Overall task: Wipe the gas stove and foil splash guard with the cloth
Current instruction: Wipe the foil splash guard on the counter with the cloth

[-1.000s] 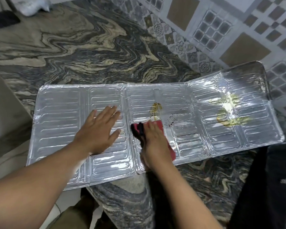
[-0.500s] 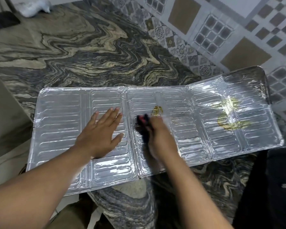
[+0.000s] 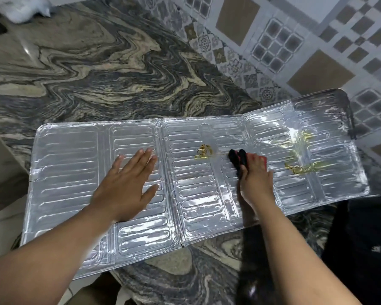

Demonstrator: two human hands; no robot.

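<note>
The foil splash guard (image 3: 70, 164) lies unfolded flat on the marbled counter, its right panel tilted up against the tiled wall. My left hand (image 3: 128, 183) presses flat on the second panel, fingers spread. My right hand (image 3: 256, 181) presses a red and black cloth (image 3: 237, 157) onto the third panel. A small yellow-brown stain (image 3: 204, 151) sits just left of the cloth. A larger yellow stain (image 3: 304, 166) marks the right panel. No gas stove is in view.
The marbled stone counter (image 3: 101, 69) stretches behind the guard, with a patterned tiled wall (image 3: 295, 40) at the right. A white crumpled thing (image 3: 24, 9) lies at the far left corner. A dark surface (image 3: 365, 249) fills the lower right.
My right hand has slid the cloth to the right across the third panel, past the small stain. My left hand has stayed flat on the guard. The view has shifted slightly.
</note>
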